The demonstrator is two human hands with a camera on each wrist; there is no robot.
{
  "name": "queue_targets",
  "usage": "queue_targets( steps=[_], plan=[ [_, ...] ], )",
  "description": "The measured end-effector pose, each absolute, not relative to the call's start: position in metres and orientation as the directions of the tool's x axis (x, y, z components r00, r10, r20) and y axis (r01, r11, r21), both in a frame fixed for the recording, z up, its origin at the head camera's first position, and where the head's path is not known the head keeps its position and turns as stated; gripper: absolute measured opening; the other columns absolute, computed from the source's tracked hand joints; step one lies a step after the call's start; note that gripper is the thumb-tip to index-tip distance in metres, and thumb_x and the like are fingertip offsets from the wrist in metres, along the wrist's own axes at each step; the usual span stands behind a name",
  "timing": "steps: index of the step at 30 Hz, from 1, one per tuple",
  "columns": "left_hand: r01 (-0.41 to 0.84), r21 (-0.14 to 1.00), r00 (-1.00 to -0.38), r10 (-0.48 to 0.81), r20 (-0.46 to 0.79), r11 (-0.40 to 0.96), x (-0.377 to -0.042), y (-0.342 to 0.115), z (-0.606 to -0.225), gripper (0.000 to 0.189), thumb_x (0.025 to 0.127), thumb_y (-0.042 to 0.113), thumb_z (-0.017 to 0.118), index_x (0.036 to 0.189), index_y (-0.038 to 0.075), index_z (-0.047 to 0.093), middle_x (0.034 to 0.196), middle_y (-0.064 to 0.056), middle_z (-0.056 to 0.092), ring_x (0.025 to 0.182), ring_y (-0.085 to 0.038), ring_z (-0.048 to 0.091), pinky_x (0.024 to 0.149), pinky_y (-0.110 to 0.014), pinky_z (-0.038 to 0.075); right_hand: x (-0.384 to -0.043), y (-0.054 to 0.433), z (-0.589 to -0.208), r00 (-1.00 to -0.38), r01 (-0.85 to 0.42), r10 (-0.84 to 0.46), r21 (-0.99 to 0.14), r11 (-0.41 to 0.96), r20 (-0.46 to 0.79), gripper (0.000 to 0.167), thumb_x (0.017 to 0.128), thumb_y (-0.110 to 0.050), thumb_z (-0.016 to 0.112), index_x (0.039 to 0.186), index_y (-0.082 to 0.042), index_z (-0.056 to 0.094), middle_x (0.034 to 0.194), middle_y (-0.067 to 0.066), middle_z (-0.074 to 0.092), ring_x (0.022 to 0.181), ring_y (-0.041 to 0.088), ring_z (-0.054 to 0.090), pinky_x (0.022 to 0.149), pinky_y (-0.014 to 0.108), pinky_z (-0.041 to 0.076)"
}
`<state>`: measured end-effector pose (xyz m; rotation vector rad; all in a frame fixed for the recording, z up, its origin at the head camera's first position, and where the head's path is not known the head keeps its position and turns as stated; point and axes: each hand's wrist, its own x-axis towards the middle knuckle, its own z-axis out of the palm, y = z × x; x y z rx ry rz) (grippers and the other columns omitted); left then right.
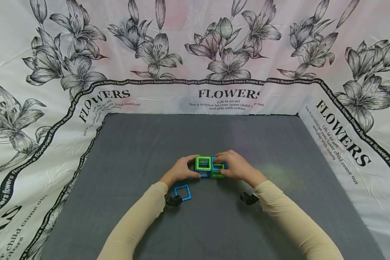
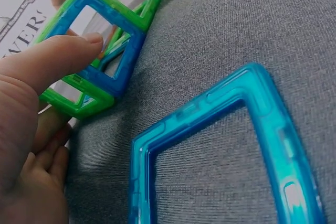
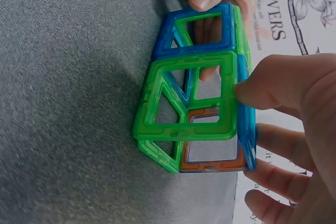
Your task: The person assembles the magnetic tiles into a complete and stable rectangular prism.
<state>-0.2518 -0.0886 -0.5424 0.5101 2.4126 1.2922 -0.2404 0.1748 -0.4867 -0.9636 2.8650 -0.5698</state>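
A small two-cube box of magnetic tiles [image 1: 211, 164] stands on the grey surface, with green and blue square frames showing. My left hand [image 1: 181, 169] grips its left end, the thumb [image 2: 79, 51] lying across a blue front frame. At the right end my right hand [image 1: 237, 167] holds the box, its thumb at the upper front edge and its fingers over the blue top tile [image 3: 247, 124]. Through the openings an orange tile [image 3: 211, 167] shows at the far side of the right cube. A loose blue square tile [image 1: 189, 193] lies flat near my left wrist.
The grey table surface [image 1: 143, 144] stretches around the box on all sides. White cloth [image 1: 169, 97] printed with flowers and lettering rises along its back and sides. Black wrist cameras [image 1: 248, 198] hang under both sleeves, the left one overlapping the loose tile in the head view.
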Motion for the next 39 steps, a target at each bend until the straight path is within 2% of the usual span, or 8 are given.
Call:
queue_targets(
  steps=[3, 6, 11, 14, 17, 22, 30, 39],
  plan=[
    [0.141, 0.841, -0.869, 0.472, -0.148, 0.522, -0.252, -0.089, -0.543, 0.083, 0.082, 0.026, 0.084, 0.155, 0.015, 0.045, 0.147, -0.013, 0.057, 0.129, -0.030, 0.054, 0.109, -0.051, 0.045, -0.236, 0.172, -0.489, -0.794, -0.594, -0.595, -0.363, 0.718, 0.123, 0.038, 0.084, -0.012, 0.075, 0.122, -0.008, 0.075, 0.133, 0.019, 0.068, 0.121, 0.039, 0.062, 0.100, 0.057, 0.052],
    [0.142, 0.841, -0.865, 0.479, -0.151, 0.521, -0.254, -0.091, -0.544, 0.083, 0.082, 0.026, 0.083, 0.155, 0.015, 0.045, 0.147, -0.013, 0.056, 0.129, -0.030, 0.054, 0.111, -0.051, 0.044, -0.230, 0.167, -0.490, -0.751, -0.659, -0.614, -0.342, 0.670, 0.244, 0.037, 0.084, -0.012, 0.077, 0.120, -0.006, 0.075, 0.129, 0.020, 0.069, 0.118, 0.039, 0.064, 0.098, 0.058, 0.052],
    [0.167, 0.834, -0.857, 0.495, -0.141, 0.526, -0.257, -0.092, -0.544, 0.083, 0.083, 0.029, 0.083, 0.155, 0.014, 0.045, 0.148, -0.013, 0.055, 0.126, -0.029, 0.055, 0.110, -0.050, 0.045, -0.219, 0.155, -0.491, -0.602, -0.796, -0.664, -0.265, 0.544, 0.444, 0.034, 0.078, -0.008, 0.082, 0.112, -0.005, 0.077, 0.118, 0.019, 0.073, 0.108, 0.035, 0.067, 0.092, 0.055, 0.055],
    [0.182, 0.823, -0.855, 0.500, -0.137, 0.538, -0.258, -0.091, -0.544, 0.083, 0.083, 0.029, 0.083, 0.155, 0.014, 0.045, 0.149, -0.013, 0.055, 0.123, -0.027, 0.056, 0.107, -0.047, 0.047, -0.212, 0.147, -0.495, -0.519, -0.852, -0.697, -0.240, 0.465, 0.494, 0.032, 0.077, -0.008, 0.083, 0.109, -0.006, 0.078, 0.116, 0.017, 0.073, 0.105, 0.032, 0.068, 0.090, 0.051, 0.056],
    [0.193, 0.811, -0.854, 0.501, -0.138, 0.552, -0.259, -0.091, -0.544, 0.082, 0.084, 0.029, 0.083, 0.155, 0.014, 0.045, 0.149, -0.014, 0.055, 0.124, -0.029, 0.056, 0.106, -0.048, 0.047, -0.204, 0.140, -0.500, -0.465, -0.885, -0.732, -0.232, 0.404, 0.498, 0.034, 0.077, -0.009, 0.083, 0.110, -0.007, 0.077, 0.117, 0.014, 0.072, 0.106, 0.029, 0.067, 0.091, 0.045, 0.056],
    [0.205, 0.802, -0.854, 0.503, -0.134, 0.561, -0.259, -0.092, -0.543, 0.082, 0.084, 0.028, 0.083, 0.155, 0.012, 0.045, 0.153, -0.015, 0.052, 0.135, -0.033, 0.053, 0.110, -0.052, 0.045, -0.191, 0.130, -0.511, -0.429, -0.902, -0.782, -0.254, 0.349, 0.453, 0.036, 0.078, -0.011, 0.083, 0.113, -0.008, 0.075, 0.120, 0.012, 0.071, 0.110, 0.025, 0.065, 0.092, 0.040, 0.057],
    [0.201, 0.818, -0.831, 0.536, -0.149, 0.540, -0.261, -0.094, -0.539, 0.085, 0.083, 0.027, 0.084, 0.156, 0.012, 0.043, 0.153, -0.016, 0.051, 0.137, -0.035, 0.051, 0.112, -0.054, 0.044, -0.178, 0.117, -0.532, -0.396, -0.911, -0.847, -0.266, 0.315, 0.355, 0.035, 0.082, -0.017, 0.081, 0.116, -0.009, 0.075, 0.124, 0.011, 0.069, 0.115, 0.023, 0.064, 0.096, 0.036, 0.056],
    [0.207, 0.815, -0.811, 0.561, -0.167, 0.542, -0.264, -0.097, -0.539, 0.084, 0.085, 0.028, 0.082, 0.157, 0.012, 0.041, 0.158, -0.015, 0.046, 0.144, -0.036, 0.046, 0.114, -0.054, 0.043, -0.173, 0.100, -0.546, -0.382, -0.922, -0.875, -0.182, 0.341, 0.297, 0.036, 0.089, -0.022, 0.077, 0.123, -0.014, 0.072, 0.134, 0.012, 0.063, 0.122, 0.023, 0.061, 0.100, 0.035, 0.054]
  ],
)
